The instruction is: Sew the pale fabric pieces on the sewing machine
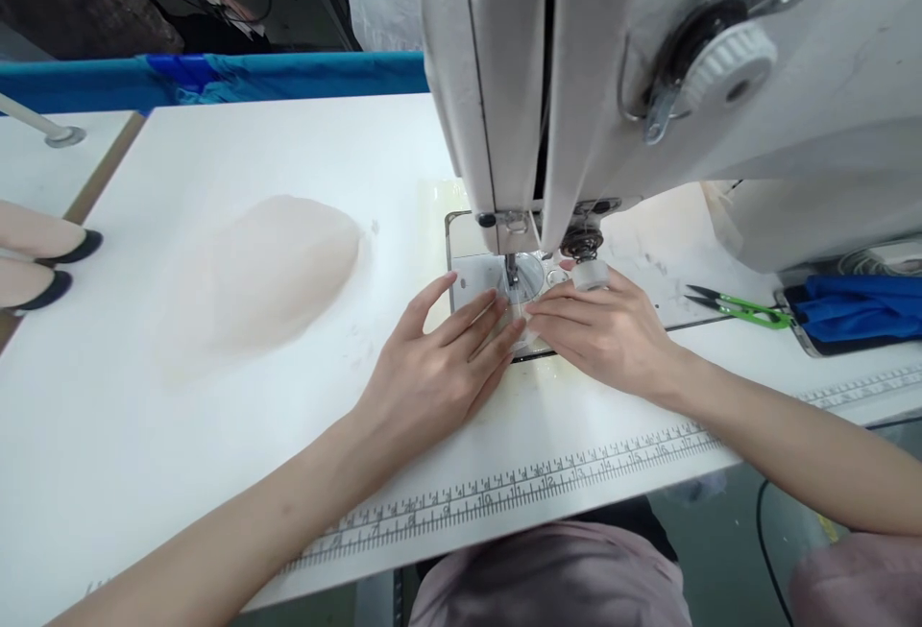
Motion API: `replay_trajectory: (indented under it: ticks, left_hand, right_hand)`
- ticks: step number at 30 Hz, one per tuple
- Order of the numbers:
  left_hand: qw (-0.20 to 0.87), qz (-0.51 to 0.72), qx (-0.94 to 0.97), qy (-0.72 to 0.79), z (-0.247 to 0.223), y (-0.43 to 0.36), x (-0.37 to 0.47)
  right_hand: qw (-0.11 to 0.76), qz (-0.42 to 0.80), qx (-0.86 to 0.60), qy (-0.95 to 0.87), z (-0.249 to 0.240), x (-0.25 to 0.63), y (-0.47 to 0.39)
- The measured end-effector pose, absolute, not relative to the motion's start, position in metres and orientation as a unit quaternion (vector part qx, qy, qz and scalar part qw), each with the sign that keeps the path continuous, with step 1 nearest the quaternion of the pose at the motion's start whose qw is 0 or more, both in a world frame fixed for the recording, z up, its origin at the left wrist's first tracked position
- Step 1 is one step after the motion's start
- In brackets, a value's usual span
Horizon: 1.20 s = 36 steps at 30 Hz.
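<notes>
My left hand (439,368) lies flat beside the sewing machine's needle, fingers spread and thumb apart. Its fingertips rest on a sheer, pale piece of material (517,331) that is hard to make out. From the other side, my right hand (612,329) reaches in with fingers stretched out and lying flat, tips close to the left ones. A white ring-shaped part (591,275) partly hides its far fingers. Just beyond the fingertips, the presser foot (511,267) stands over the metal needle plate (472,272). The machine head (497,80) rises above both hands.
A sheer beige fabric piece (280,272) lies on the white table to the left. Green-handled thread snips (749,308) sit at right, beside a phone (799,325) under blue cloth (864,305). A printed ruler (519,491) follows the front edge. Two beige, black-tipped objects (43,262) jut in at left.
</notes>
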State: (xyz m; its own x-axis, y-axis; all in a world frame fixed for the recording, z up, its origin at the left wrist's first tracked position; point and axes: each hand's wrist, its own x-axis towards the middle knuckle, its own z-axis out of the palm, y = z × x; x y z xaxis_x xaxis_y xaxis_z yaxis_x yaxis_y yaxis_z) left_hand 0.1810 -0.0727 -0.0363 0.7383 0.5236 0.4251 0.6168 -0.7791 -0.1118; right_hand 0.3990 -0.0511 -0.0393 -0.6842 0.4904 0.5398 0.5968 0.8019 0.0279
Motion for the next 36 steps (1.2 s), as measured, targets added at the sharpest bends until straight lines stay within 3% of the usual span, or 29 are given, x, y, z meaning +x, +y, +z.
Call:
replay_trajectory:
  ticks: [19, 36]
  left_hand:
    - [0.179, -0.181, -0.917, -0.306, -0.037, -0.060, 0.182]
    - [0.119, -0.212, -0.909, -0.340, -0.043, -0.057, 0.181]
  right_hand:
    - [0.254, -0.155, -0.310, -0.903, -0.045, 0.398, -0.041]
    - [0.215, -0.143, -0.322, -0.911, -0.043, 0.399, -0.045]
